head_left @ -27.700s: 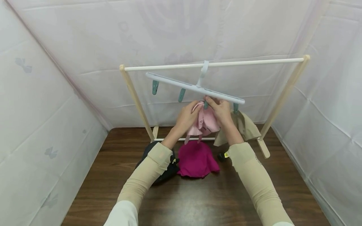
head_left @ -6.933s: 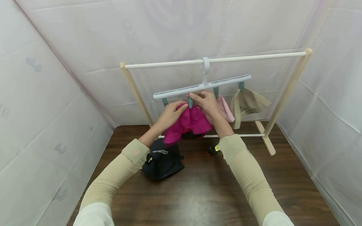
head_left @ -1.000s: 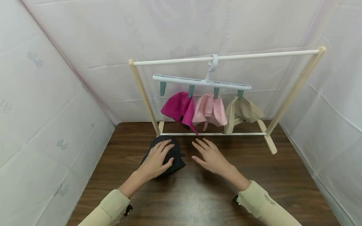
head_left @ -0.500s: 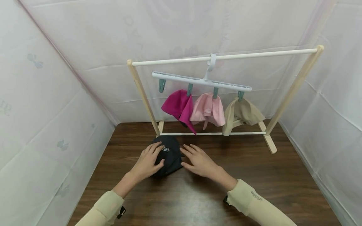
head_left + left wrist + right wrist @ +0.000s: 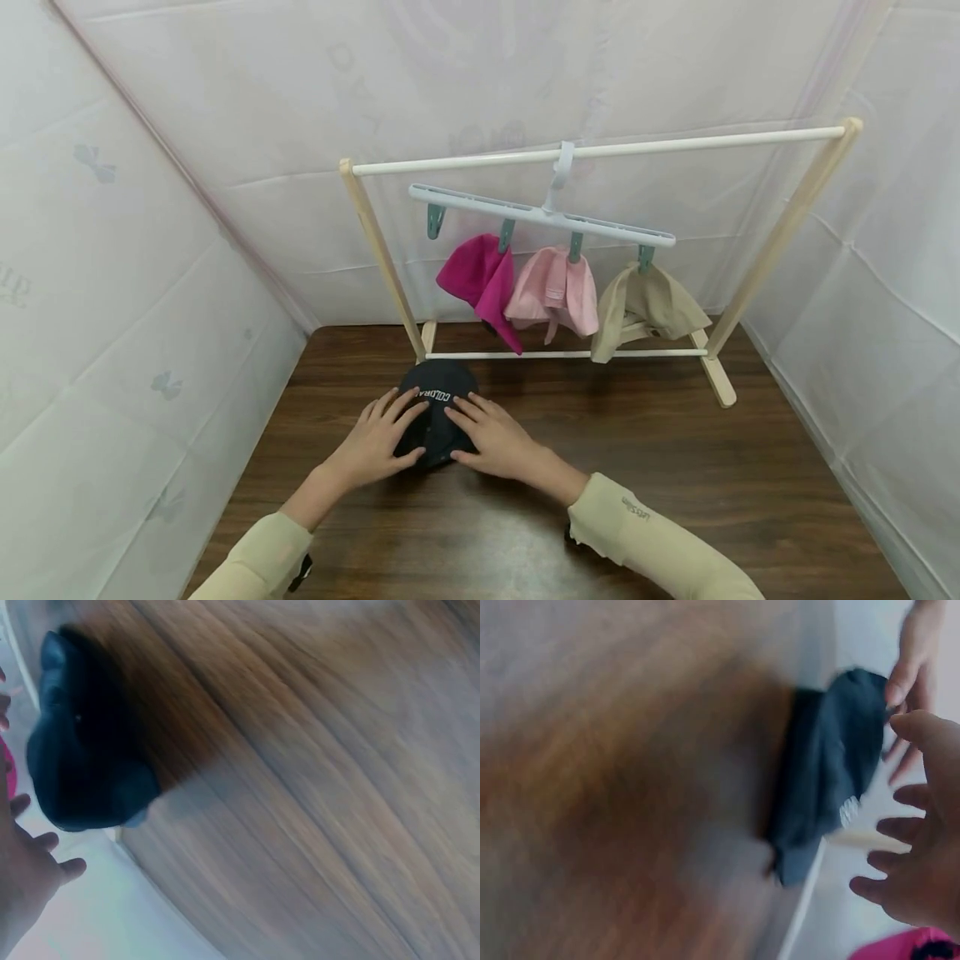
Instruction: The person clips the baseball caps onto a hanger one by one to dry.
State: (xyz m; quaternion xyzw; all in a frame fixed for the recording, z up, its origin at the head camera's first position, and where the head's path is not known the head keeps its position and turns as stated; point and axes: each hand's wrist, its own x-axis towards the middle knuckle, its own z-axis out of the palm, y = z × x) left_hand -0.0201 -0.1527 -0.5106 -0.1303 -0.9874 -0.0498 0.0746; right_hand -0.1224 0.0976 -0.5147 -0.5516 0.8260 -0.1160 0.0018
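A black cap [image 5: 441,380] with white lettering lies on the table at centre left. My left hand [image 5: 367,446] is spread over its left side, fingers loosely extended. From the other side my right hand [image 5: 501,443] reaches over the cap, its fingers apart and relaxed. The right wrist view has a gap between that hand and the cap [image 5: 829,761]. Behind, a pale blue hanger [image 5: 487,204] hangs tilted, left end higher. Its green clips hold a magenta cap [image 5: 472,271], a pink cap [image 5: 553,292] and a beige cap [image 5: 652,304]; the leftmost clip [image 5: 435,222] holds nothing.
A small drying rack with a white top rail [image 5: 690,146] and wooden posts [image 5: 787,233] stands at the back of the brown wooden table [image 5: 645,417]. Pale cloth walls [image 5: 135,333] enclose the table at the back and sides.
Earlier both hands were at the hanger, first with the pink cap, later with the magenta one; both caps now hang clipped. Over the last second my right hand moved left to the black cap.
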